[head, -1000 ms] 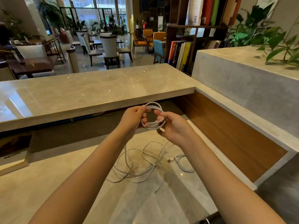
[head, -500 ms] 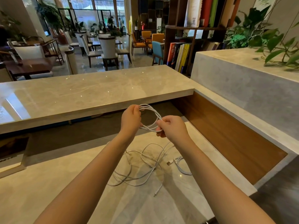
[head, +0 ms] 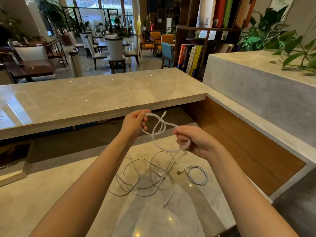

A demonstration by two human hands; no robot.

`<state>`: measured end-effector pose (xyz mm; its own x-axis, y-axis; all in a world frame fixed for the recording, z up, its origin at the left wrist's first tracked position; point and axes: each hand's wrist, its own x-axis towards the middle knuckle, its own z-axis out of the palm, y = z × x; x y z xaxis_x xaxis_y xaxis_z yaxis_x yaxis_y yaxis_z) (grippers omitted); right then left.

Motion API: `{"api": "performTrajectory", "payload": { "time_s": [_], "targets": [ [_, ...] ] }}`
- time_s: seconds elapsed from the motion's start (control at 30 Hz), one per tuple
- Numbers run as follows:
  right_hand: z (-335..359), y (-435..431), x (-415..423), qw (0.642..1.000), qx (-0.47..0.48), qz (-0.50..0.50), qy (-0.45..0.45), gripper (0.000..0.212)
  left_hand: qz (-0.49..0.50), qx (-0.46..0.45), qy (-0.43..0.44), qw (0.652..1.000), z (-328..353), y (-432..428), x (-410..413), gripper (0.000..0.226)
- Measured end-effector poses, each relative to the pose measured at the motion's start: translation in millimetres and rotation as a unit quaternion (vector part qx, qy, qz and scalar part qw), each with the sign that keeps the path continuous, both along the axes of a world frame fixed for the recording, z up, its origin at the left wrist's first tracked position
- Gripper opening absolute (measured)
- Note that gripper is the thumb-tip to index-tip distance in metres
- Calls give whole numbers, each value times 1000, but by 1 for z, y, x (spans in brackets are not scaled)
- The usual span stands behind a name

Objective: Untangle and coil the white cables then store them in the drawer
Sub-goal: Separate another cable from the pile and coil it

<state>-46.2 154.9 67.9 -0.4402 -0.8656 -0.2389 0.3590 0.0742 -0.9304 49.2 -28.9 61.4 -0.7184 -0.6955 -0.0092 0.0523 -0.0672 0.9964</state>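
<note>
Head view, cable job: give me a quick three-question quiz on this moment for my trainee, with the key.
1. True or false: the left hand and the right hand both grip the same white cable, held up off the desk.
2. Where is the coiled cable? A: on the desk, to the right of the loose tangle. B: in the left hand. C: hanging over the desk edge.
3. How many cables lie already coiled on the desk?
Key: 1 true; 2 A; 3 one.
</note>
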Motion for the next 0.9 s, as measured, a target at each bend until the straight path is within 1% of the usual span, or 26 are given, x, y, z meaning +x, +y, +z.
{"api": "performTrajectory", "payload": {
  "time_s": [0.03, 0.07, 0.13, 0.17, 0.2, 0.23, 0.27, 0.3, 0.33, 0.37, 0.43, 0.5, 0.53, 0.57, 0.6, 0.63, 0.67, 0.7, 0.73, 0.77, 0.8, 0.83, 0.9],
  "targets": [
    [-2, 0, 1, 997, -49, -15, -65, 22, 3, 11, 21, 1000, 1, -3, 0, 26],
    [-4, -1, 3, 985, -99, -34, -136, 24, -1, 23, 43, 999, 1, -5, 0, 25],
    [-6, -2, 7, 950, -169, -50, -258, 25, -20, 54, 72, 996, 1, -6, 2, 25],
    [-6, -2, 9, 943, -176, -39, -280, 23, -28, 80, 86, 993, 0, -7, 2, 25],
    [-5, -2, 10, 955, -155, -21, -251, 23, -32, 115, 101, 988, -1, -9, 3, 25],
    [-5, -1, 11, 979, -108, -1, -173, 22, -30, 149, 113, 982, -3, -11, 3, 25],
    [-6, 0, 11, 997, -39, 18, -57, 23, -23, 173, 117, 978, -4, -14, 3, 26],
    [-7, 0, 13, 996, 43, 37, 72, 24, -16, 184, 110, 977, -5, -17, 3, 26],
    [-9, 0, 15, 974, 123, 52, 182, 28, -11, 184, 98, 978, -6, -19, 3, 27],
    [-12, -2, 17, 945, 186, 60, 263, 32, -9, 176, 84, 981, -6, -21, 3, 27],
    [-20, -8, 22, 882, 263, 35, 389, 36, -2, 140, 59, 988, -6, -20, 4, 26],
    [-32, -13, 22, 817, 275, -54, 503, 32, 13, 111, 55, 992, -4, -19, 5, 25],
    [-38, -13, 21, 795, 253, -106, 540, 25, 23, 110, 60, 992, -3, -19, 6, 25],
    [-42, -13, 21, 789, 215, -149, 555, 20, 33, 119, 70, 990, -2, -18, 8, 24],
    [-45, -14, 19, 801, 177, -171, 546, 16, 44, 140, 86, 985, -1, -19, 10, 23],
    [-48, -14, 17, 832, 136, -180, 507, 13, 53, 172, 108, 978, -1, -21, 13, 22],
    [-49, -13, 15, 878, 92, -183, 433, 12, 61, 211, 137, 966, -2, -23, 16, 21],
    [-50, -11, 14, 926, 42, -181, 330, 11, 68, 253, 170, 950, -3, -25, 19, 22],
    [-49, -9, 14, 961, -15, -177, 213, 10, 75, 288, 201, 933, -5, -27, 21, 22],
    [-49, -8, 15, 978, -77, -167, 99, 9, 81, 313, 225, 919, -6, -29, 23, 22],
    [-49, -8, 17, 979, -134, -155, 5, 11, 87, 326, 238, 911, -8, -30, 24, 23],
    [-49, -9, 20, 972, -176, -143, -65, 14, 91, 331, 245, 907, -8, -29, 24, 24],
    [-47, -13, 27, 956, -216, -119, -157, 18, 94, 334, 247, 905, -9, -25, 23, 24]
  ]
}}
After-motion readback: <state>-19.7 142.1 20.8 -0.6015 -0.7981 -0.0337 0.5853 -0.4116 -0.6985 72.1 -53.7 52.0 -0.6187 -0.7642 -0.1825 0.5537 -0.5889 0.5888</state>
